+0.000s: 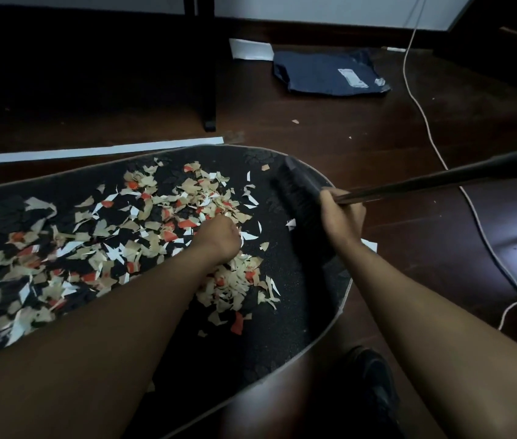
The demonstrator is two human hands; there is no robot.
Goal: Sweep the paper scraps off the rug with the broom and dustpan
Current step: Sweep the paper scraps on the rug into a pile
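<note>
A dark oval rug [298, 312] lies on the floor, strewn with several tan, white and red paper scraps [143, 223]. My right hand [341, 217] grips the black broom [301, 194] low on its handle, just above the bristle head, which rests on the rug's right end. The handle runs up and to the right. My left hand [219, 237] sits curled on the scrap pile at the rug's middle; its fingers are hidden from me, so whether they hold scraps is unclear. No dustpan is in view.
Dark wooden floor [377, 147] surrounds the rug. A white paper strip [92, 150] lies behind it, a dark blue mailer bag [330, 72] farther back, a black furniture leg [209, 90] at back centre. A white cord [425, 115] snakes down the right side.
</note>
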